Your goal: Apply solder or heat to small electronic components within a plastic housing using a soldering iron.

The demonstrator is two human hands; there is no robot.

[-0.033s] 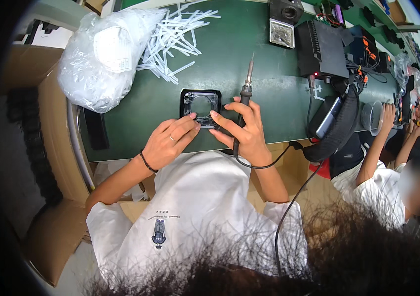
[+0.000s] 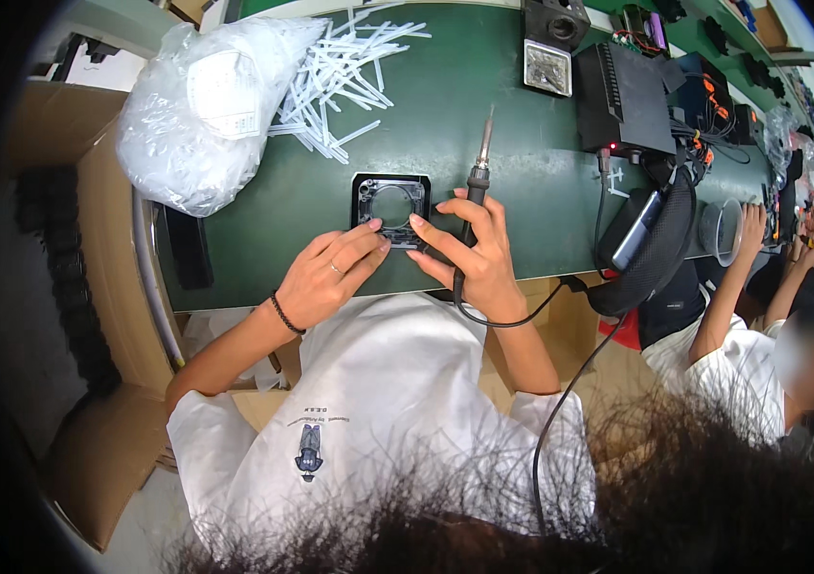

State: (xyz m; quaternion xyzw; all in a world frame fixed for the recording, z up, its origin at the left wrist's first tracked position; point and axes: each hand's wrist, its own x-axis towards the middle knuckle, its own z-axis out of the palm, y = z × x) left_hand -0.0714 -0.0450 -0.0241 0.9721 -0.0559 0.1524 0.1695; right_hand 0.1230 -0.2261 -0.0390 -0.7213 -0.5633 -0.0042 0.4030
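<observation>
A black square plastic housing [image 2: 404,192] with a large round opening lies on the green bench. My left hand [image 2: 335,277] is at its lower left, fingertips closed on the lower edge. My right hand [image 2: 479,258] holds a soldering iron [image 2: 474,191] upright between its fingers, tip pointing away from me, while a fingertip rests on the housing's right side. The iron's cord loops down past my right wrist. Up and to the left of the housing, loose white plastic strips [image 2: 330,91] lie beside a crumpled clear bag [image 2: 191,143].
A metal-topped stand [image 2: 547,69], black power unit [image 2: 622,100], dark padded case [image 2: 670,225] and clear tub [image 2: 721,230] line the right. A cardboard box [image 2: 105,316] and dark slab [image 2: 187,253] are left. Co-workers [image 2: 742,364] sit at the right.
</observation>
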